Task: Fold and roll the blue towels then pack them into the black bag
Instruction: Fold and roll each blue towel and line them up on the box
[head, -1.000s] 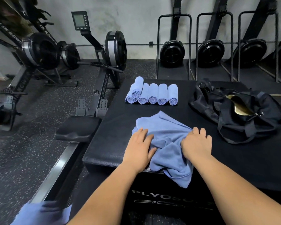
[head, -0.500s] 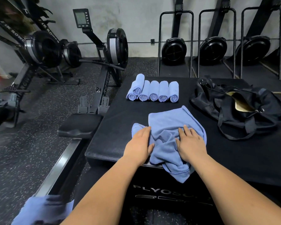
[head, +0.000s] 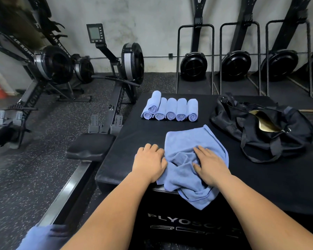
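Note:
A loose blue towel (head: 189,141) lies crumpled on the black plyo box (head: 260,186), one corner hanging over the front edge. My left hand (head: 149,161) is curled over the towel's left edge, gripping it. My right hand (head: 209,164) presses flat on the bunched middle, fingers spread. Several rolled blue towels (head: 171,110) sit in a row at the back of the box, one stacked on top at the left. The black bag (head: 271,134) lies unzipped at the right, gold lining showing.
A rowing machine's seat (head: 90,146) and rail sit close to the box's left side. More rowers and upright racks line the back wall. More blue cloth (head: 40,238) lies low at the bottom left.
The towel's far part has been spread out flatter toward the back. My right hand has slid inward onto the towel's middle and my left hand has moved to its left edge.

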Available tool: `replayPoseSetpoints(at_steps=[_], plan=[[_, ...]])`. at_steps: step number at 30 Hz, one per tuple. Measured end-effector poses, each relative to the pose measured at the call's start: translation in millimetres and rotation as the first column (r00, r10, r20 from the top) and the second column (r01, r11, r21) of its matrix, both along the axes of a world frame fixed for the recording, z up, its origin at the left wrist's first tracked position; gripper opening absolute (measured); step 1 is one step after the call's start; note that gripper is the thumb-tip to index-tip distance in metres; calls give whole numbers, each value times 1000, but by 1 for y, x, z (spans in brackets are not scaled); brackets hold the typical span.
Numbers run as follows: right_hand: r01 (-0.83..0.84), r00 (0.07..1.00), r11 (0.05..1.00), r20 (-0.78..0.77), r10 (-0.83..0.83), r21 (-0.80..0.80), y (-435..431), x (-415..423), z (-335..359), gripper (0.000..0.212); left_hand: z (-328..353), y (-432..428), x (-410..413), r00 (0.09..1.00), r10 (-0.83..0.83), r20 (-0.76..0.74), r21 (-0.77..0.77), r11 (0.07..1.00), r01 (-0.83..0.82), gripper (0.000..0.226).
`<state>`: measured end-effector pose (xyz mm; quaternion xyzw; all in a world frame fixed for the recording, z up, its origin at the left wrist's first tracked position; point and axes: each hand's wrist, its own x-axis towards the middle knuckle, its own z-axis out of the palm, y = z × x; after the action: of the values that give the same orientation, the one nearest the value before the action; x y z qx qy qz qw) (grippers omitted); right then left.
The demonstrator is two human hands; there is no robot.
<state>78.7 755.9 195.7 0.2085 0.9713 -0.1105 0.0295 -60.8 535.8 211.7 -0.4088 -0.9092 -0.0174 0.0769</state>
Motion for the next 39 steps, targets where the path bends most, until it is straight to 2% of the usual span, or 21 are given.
replayPoseSetpoints(at_steps=[3, 6, 9, 11, 14, 16, 19, 22, 26, 30, 33, 36, 39], plan=[[-41, 998, 999, -40, 40, -26, 2, -5, -2, 70, -1, 16, -5, 962, -141, 233, 151, 983, 108, 54], [58, 998, 998, 35, -57, -19, 8, -6, -5, 72, -7, 36, -3, 920, -169, 353, 95, 985, 145, 54], [247, 966, 968, 60, -250, 40, 11, -8, -4, 75, -17, 50, -4, 938, -116, 327, 24, 993, 115, 46], [286, 957, 950, 8, -289, 125, 10, -14, 2, 68, -18, 57, -6, 945, -120, 303, 49, 993, 111, 44], [189, 982, 960, -42, -184, 207, 14, -27, 7, 61, -16, 66, -11, 940, -137, 311, 78, 990, 118, 54], [114, 993, 979, 9, -117, 166, 21, -35, 3, 68, -16, 68, -19, 944, -137, 301, 86, 990, 116, 61], [153, 986, 987, 62, -156, 55, 34, -46, -1, 77, -13, 70, -33, 950, -111, 291, 110, 991, 82, 51], [158, 986, 987, 50, -159, 26, 31, -53, -11, 82, -9, 72, -45, 940, -67, 336, 170, 985, 9, 45], [125, 991, 989, -59, -121, 74, 14, -54, -29, 88, -14, 81, -71, 907, -68, 415, 229, 973, -32, 50], [123, 990, 986, -83, -115, 109, 17, -54, -33, 85, -21, 97, -95, 891, -12, 454, 196, 977, -86, 62], [127, 989, 986, -89, -118, 106, 16, -55, -35, 83, -16, 111, -105, 916, -8, 402, 167, 984, -65, 65], [137, 988, 985, -86, -129, 106, 17, -55, -34, 83, -8, 119, -112, 925, -2, 379, 142, 988, -56, 54], [144, 987, 984, -81, -136, 100, 17, -56, -34, 83, -3, 120, -121, 907, -14, 421, 124, 991, -42, 15]])
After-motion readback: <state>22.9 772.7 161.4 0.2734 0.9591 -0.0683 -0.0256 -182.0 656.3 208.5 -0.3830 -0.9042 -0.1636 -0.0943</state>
